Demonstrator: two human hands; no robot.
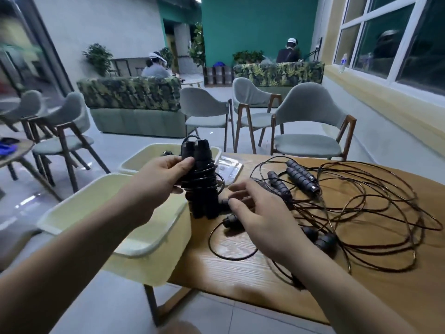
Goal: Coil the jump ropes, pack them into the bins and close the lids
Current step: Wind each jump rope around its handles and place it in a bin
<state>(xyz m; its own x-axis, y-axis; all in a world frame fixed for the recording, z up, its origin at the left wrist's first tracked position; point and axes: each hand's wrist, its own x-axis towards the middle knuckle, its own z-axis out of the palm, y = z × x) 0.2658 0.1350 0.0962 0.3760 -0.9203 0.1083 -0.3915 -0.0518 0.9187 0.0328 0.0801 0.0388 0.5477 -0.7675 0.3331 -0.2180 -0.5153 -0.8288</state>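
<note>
My left hand [160, 179] grips a coiled black jump rope [201, 179], its two handles upright with cord wound round them, above the edge of the near cream bin [72, 210]. My right hand [260, 213] hovers with spread fingers over loose black handles [230, 221] on the wooden table [240, 273]. Several uncoiled ropes [361, 213] lie tangled to the right, with ribbed handles [302, 173] among them. A second cream bin [144, 157] stands behind, with something dark inside. A clear lid [228, 167] lies beside it.
Grey chairs [308, 126] stand beyond the table, with sofas and two seated people farther back. A small round table [14, 150] is at the left. The bins overhang the table's left edge.
</note>
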